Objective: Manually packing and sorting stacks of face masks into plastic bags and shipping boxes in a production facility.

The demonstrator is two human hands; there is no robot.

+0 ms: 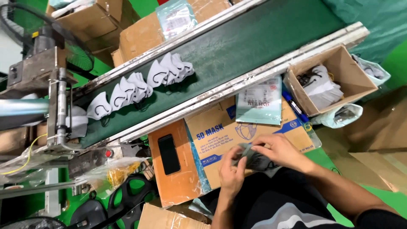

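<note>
Two hands, left hand (231, 171) and right hand (277, 149), grip grey masks (254, 159) over a blue-printed carton (220, 131).

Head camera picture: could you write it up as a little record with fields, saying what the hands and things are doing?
Left hand: left hand grips one end of a grey mask stack
Right hand: right hand pinches the stack from above
Work surface: flattened cardboard box, with a black phone lying on it
Conveyor belt: green belt carrying a row of white masks
Right side: open carton holding more masks
Also there: mask pouch near the belt
</note>
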